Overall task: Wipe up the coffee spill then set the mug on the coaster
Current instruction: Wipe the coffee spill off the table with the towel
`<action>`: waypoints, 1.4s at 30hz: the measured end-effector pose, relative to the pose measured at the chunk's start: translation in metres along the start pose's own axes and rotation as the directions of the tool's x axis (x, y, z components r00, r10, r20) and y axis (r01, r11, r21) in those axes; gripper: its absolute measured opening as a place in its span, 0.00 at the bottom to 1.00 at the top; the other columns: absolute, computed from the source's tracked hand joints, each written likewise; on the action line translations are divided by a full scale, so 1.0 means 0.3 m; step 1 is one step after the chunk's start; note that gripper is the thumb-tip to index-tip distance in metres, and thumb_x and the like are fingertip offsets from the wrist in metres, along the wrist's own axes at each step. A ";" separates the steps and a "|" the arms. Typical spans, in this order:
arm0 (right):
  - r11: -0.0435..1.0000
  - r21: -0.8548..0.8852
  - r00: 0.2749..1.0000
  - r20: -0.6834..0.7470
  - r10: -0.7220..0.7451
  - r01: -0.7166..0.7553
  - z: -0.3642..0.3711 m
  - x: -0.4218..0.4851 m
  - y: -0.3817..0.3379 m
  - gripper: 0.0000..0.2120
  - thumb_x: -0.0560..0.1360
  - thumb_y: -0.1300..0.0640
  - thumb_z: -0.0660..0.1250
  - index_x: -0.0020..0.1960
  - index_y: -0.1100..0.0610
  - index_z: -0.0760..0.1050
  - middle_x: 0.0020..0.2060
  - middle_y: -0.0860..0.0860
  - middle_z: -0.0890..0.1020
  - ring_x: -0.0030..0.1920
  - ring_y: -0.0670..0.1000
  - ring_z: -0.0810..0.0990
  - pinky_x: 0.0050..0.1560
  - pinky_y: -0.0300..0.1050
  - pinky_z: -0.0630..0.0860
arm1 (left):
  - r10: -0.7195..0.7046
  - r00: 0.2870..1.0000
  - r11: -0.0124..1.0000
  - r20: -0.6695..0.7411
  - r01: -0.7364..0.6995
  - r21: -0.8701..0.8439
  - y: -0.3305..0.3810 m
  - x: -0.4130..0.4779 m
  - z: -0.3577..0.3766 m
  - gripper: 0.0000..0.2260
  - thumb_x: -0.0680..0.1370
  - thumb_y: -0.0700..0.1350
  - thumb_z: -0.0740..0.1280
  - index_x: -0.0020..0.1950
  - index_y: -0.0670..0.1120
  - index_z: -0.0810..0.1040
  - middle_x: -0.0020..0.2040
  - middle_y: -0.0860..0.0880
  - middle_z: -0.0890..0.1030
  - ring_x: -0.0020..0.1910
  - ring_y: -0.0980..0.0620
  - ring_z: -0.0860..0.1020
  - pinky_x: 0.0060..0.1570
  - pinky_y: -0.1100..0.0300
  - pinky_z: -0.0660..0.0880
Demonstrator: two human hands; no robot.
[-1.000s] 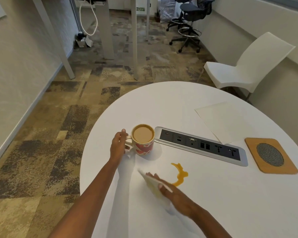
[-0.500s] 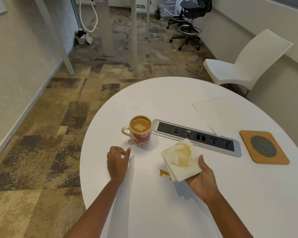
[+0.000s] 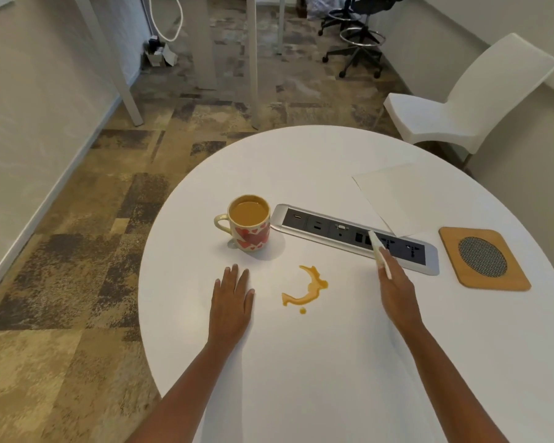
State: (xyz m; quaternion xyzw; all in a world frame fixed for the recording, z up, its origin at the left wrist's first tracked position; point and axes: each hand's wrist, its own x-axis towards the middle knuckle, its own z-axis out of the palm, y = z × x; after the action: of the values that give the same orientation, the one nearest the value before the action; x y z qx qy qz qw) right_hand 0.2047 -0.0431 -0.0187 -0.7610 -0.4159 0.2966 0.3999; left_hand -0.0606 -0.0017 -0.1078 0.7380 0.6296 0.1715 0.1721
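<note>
A cream mug (image 3: 250,223) with red hearts, full of milky coffee, stands on the round white table (image 3: 333,362), handle to the left. A curved orange-brown coffee spill (image 3: 306,290) lies in front of it. My left hand (image 3: 232,298) rests flat on the table, left of the spill and below the mug. My right hand (image 3: 395,292) is right of the spill and holds a folded white napkin (image 3: 379,255) edge-on over the power strip. The wooden coaster (image 3: 483,259) with a round mesh centre lies at the right.
A silver power strip (image 3: 355,236) is set into the table between mug and coaster. A white sheet (image 3: 400,199) lies behind it. A white chair (image 3: 470,100) stands beyond the table's right; desk legs and a rolling stool stand farther back.
My left hand let go of the mug handle, drew back and now lies flat. My right hand lifted the napkin off the spill and carried it right, turning it edge-on.
</note>
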 end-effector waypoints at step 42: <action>0.743 -0.427 0.724 0.680 -0.112 0.516 0.282 -0.107 0.066 0.23 0.82 0.54 0.47 0.76 0.50 0.48 0.77 0.48 0.47 0.77 0.52 0.40 0.74 0.53 0.35 | 0.006 0.999 0.991 -0.041 0.000 0.131 0.021 0.005 0.039 0.19 0.80 0.43 0.55 0.71 0.43 0.63 0.74 0.42 0.64 0.73 0.44 0.62 0.73 0.48 0.54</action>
State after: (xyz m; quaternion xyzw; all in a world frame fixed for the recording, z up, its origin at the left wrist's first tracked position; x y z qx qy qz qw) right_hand 0.1307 -0.0471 -0.0746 -0.6192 -0.7224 0.3060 0.0316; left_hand -0.0493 -0.0016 -0.1152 0.7449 0.6418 0.1451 0.1100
